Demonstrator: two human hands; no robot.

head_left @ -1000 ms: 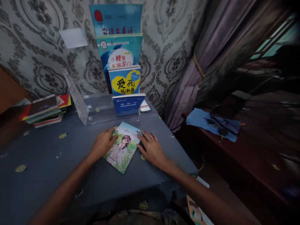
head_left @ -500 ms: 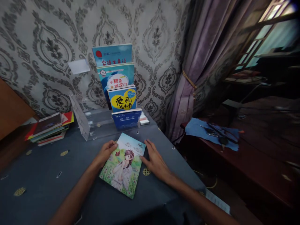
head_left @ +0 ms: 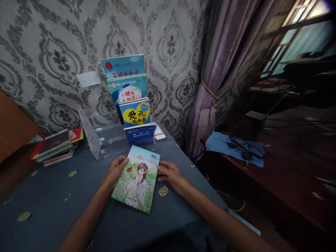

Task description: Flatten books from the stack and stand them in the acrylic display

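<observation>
A paperback book (head_left: 136, 182) with a green meadow cover, a drawn figure and a red butterfly is in front of me, cover up. My left hand (head_left: 117, 169) grips its upper left edge, the fingers partly hidden behind it. At the upper right edge, the fingers of my right hand (head_left: 172, 175) close on the book's side. Just beyond it stands a clear stepped rack (head_left: 112, 140), its right side filled with upright books: a dark blue book (head_left: 139, 135), a blue book with a yellow heart (head_left: 136, 113), and taller teal books (head_left: 128, 87) behind.
A stack of books (head_left: 59, 145) lies left of the rack on the dark tablecloth (head_left: 52, 224). Patterned wallpaper rises behind. To the right hang purple curtains (head_left: 207, 115), and a dark red surface (head_left: 283, 182) holds a blue cloth (head_left: 217, 140) with tools.
My right hand has shifted its fingers on the book's right edge, from spread along it to drawn together. The book has turned and moved slightly; the view has shifted a little.
</observation>
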